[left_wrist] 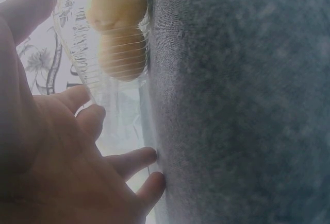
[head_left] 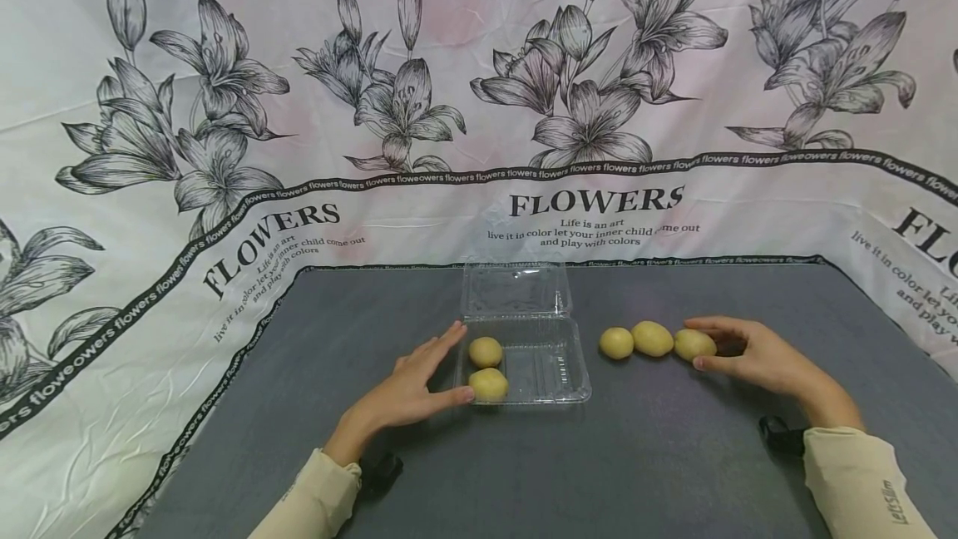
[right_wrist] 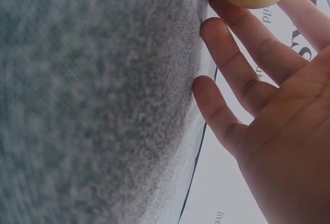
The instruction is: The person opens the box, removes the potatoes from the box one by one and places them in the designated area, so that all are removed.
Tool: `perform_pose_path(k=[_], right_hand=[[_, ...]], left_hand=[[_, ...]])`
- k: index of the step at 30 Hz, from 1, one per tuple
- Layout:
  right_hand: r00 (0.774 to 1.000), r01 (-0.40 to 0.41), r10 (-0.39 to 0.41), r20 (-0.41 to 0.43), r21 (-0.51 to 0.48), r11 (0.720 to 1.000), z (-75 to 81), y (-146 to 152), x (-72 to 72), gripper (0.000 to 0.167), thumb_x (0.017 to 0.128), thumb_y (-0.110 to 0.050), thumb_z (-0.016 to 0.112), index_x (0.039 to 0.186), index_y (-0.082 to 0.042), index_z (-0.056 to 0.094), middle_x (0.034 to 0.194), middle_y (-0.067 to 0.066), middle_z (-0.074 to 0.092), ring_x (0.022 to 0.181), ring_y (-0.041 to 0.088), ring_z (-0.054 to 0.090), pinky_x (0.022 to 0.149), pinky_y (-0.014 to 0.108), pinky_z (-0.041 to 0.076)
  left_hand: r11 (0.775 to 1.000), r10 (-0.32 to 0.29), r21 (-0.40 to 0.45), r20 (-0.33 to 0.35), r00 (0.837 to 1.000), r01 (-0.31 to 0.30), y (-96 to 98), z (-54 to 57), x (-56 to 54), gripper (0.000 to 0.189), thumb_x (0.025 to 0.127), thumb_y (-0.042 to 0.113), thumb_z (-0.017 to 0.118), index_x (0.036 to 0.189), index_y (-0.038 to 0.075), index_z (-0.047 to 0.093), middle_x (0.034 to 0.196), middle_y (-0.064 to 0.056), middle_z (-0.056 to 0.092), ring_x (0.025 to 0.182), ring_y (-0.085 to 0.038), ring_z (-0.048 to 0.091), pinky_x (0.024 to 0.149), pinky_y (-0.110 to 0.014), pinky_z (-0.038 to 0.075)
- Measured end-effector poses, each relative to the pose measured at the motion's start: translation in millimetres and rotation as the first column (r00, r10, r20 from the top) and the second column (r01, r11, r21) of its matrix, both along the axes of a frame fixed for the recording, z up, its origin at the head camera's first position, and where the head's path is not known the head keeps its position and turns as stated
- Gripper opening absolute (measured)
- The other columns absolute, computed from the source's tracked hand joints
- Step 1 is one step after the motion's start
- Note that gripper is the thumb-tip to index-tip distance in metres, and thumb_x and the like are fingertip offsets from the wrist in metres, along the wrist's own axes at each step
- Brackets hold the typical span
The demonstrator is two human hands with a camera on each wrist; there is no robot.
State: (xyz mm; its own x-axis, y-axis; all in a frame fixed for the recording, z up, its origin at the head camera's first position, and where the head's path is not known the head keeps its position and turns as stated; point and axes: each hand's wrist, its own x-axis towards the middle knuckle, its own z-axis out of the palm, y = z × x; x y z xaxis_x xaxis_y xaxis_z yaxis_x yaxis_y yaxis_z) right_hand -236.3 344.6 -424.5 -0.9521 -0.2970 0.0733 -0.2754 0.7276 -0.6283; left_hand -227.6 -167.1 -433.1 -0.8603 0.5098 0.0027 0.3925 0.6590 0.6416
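A transparent plastic clamshell box (head_left: 546, 364) lies with its lid (head_left: 516, 289) folded back. Inside, along its left side, sit two small yellow potatoes, a rear one (head_left: 485, 352) and a front one (head_left: 490, 386). The left hand (head_left: 412, 385) rests against the box's left side, fingers extended and thumb at the front corner. To the right of the box, three potatoes line up: a left one (head_left: 616, 343), a middle one (head_left: 652, 339) and a right one (head_left: 693, 345). Thumb and fingers of the right hand (head_left: 756, 356) pinch the right potato from either side.
The dark grey tabletop (head_left: 569, 472) extends around the box and potatoes. Behind it hangs a white cloth (head_left: 449, 215) printed with flowers and lettering. Black straps (head_left: 782, 437) circle the wrists beside the beige sleeves (head_left: 861, 481).
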Motion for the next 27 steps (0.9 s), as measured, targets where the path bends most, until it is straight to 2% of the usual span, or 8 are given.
perform_pose_path(k=[4, 10, 11, 13, 15, 18, 21, 27], right_hand=[[1.000, 0.009, -0.009, -0.005, 0.015, 1.000, 0.2, -1, -0.2, 0.062, 0.091, -0.031, 0.079, 0.144, -0.006, 0.057, 0.136, 0.022, 0.064, 0.102, -0.015, 0.052, 0.082, 0.027, 0.052], [0.999, 0.034, -0.033, -0.027, 0.040, 0.999, 1.5, -3, 0.5, 0.065, 0.090, -0.034, 0.079, 0.144, -0.006, 0.056, 0.136, 0.022, 0.063, 0.104, -0.020, 0.043, 0.090, 0.045, 0.050], [0.999, 0.037, -0.036, -0.028, 0.039, 0.999, 1.6, -3, 0.4, 0.065, 0.090, -0.034, 0.079, 0.144, -0.006, 0.056, 0.137, 0.023, 0.063, 0.105, -0.018, 0.045, 0.091, 0.049, 0.050], [0.999, 0.040, -0.039, -0.035, 0.040, 0.998, 1.4, -4, 0.3, 0.065, 0.090, -0.034, 0.079, 0.144, -0.006, 0.056, 0.137, 0.023, 0.062, 0.110, -0.005, 0.054, 0.093, 0.055, 0.048], [0.999, 0.040, -0.039, -0.038, 0.036, 0.999, 1.5, -5, 0.3, 0.065, 0.090, -0.033, 0.079, 0.145, -0.005, 0.056, 0.138, 0.025, 0.061, 0.117, 0.016, 0.059, 0.093, 0.062, 0.046], [0.998, 0.039, -0.038, -0.042, 0.041, 0.998, 2.5, -6, 0.3, 0.065, 0.091, -0.033, 0.078, 0.145, -0.005, 0.055, 0.140, 0.026, 0.059, 0.125, 0.045, 0.055, 0.092, 0.066, 0.043], [0.998, 0.035, -0.033, -0.045, 0.044, 0.998, 5.3, -7, 0.7, 0.065, 0.092, -0.033, 0.078, 0.145, -0.005, 0.055, 0.142, 0.026, 0.058, 0.126, 0.047, 0.053, 0.092, 0.068, 0.042], [0.996, 0.019, -0.017, -0.083, 0.025, 1.000, 13.9, -12, 4.2, 0.061, 0.092, -0.031, 0.077, 0.145, -0.008, 0.057, 0.145, 0.021, 0.057, 0.126, 0.040, 0.050, 0.096, 0.070, 0.038]], left_hand=[[1.000, -0.001, 0.001, -0.002, 1.000, 0.001, 0.1, -0.2, -0.2, 0.091, 0.093, 0.054, 0.067, 0.165, 0.029, 0.018, 0.172, 0.009, 0.010, 0.157, -0.042, 0.017, 0.115, -0.075, 0.014], [1.000, -0.001, 0.001, -0.003, 1.000, 0.001, -0.3, -0.1, 0.1, 0.091, 0.093, 0.054, 0.067, 0.165, 0.029, 0.018, 0.172, 0.009, 0.010, 0.157, -0.041, 0.017, 0.116, -0.074, 0.014], [1.000, 0.001, 0.001, 0.000, 1.000, -0.001, -0.4, 0.0, 0.3, 0.091, 0.093, 0.055, 0.067, 0.165, 0.030, 0.018, 0.172, 0.010, 0.010, 0.157, -0.041, 0.017, 0.116, -0.074, 0.013], [1.000, 0.003, 0.000, 0.007, 1.000, -0.003, -0.3, 0.0, 0.5, 0.091, 0.093, 0.055, 0.067, 0.165, 0.030, 0.017, 0.172, 0.010, 0.009, 0.158, -0.040, 0.016, 0.116, -0.074, 0.013], [1.000, 0.004, 0.000, 0.011, 1.000, -0.004, -0.4, -0.3, 0.6, 0.090, 0.093, 0.055, 0.067, 0.165, 0.030, 0.017, 0.172, 0.010, 0.009, 0.158, -0.040, 0.016, 0.116, -0.074, 0.012], [1.000, 0.005, -0.001, 0.013, 1.000, -0.005, -0.4, -0.8, 0.5, 0.090, 0.094, 0.056, 0.066, 0.165, 0.031, 0.017, 0.172, 0.011, 0.009, 0.158, -0.040, 0.016, 0.116, -0.074, 0.012], [1.000, 0.002, 0.000, 0.014, 1.000, -0.002, -0.3, -0.6, 0.6, 0.091, 0.094, 0.056, 0.066, 0.165, 0.031, 0.016, 0.172, 0.011, 0.009, 0.158, -0.041, 0.016, 0.116, -0.074, 0.012], [1.000, -0.001, -0.007, 0.011, 1.000, 0.001, 0.3, -0.8, 0.3, 0.091, 0.094, 0.055, 0.067, 0.165, 0.031, 0.015, 0.172, 0.011, 0.008, 0.158, -0.040, 0.015, 0.117, -0.073, 0.012]])
